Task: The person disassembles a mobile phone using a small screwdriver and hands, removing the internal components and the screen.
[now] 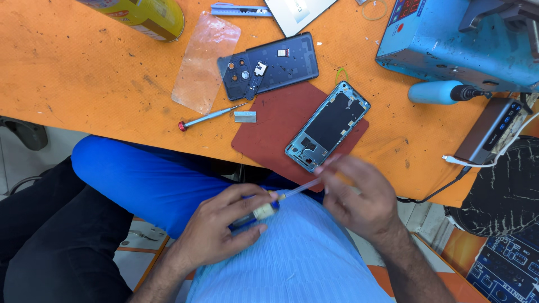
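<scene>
Left hand (222,227) gripping small glue tube (259,213), right hand (359,193) pinching thin nozzle (300,189), near table front edge; risking drip onto phone frame (328,126) if squeezing.

The desk (84,73) has a matt orange top, scuffed and speckled. The red mat (281,126) looks dull and rubbery. The phone frame (328,126) shows bluish metal edges; the film sheet (205,59) is clear glossy plastic; the screwdriver (210,116) has a shiny metal shaft.
</scene>
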